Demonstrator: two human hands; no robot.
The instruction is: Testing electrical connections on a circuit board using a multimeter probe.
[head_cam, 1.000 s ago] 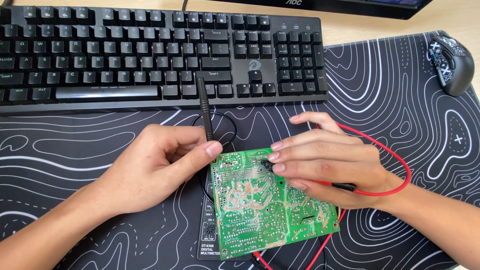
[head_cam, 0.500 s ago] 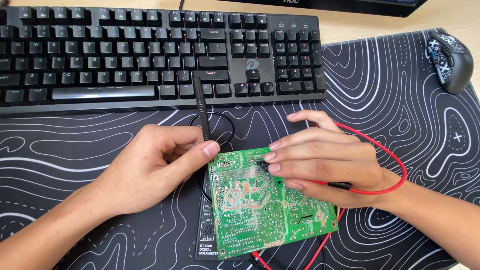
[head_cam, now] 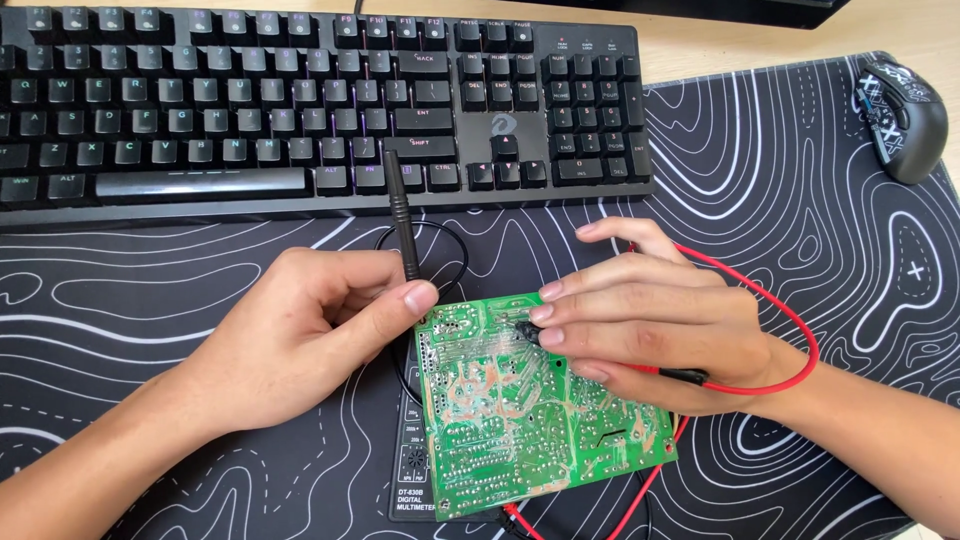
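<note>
Green circuit board (head_cam: 535, 410) lies solder side up on black multimeter (head_cam: 412, 480), just under both sets of fingertips. Likely light, stiff, fragile; sharp solder points, so best held by bare edges.

Left hand (head_cam: 300, 340): fingers curled, thumb and forefinger pinch black probe (head_cam: 402, 215), its tip at board's upper left edge.

Right hand (head_cam: 650, 325): fingers nearly flat, close together, pressing dark probe tip to board; red lead (head_cam: 790, 320) loops around wrist. Exact grip hidden.
</note>
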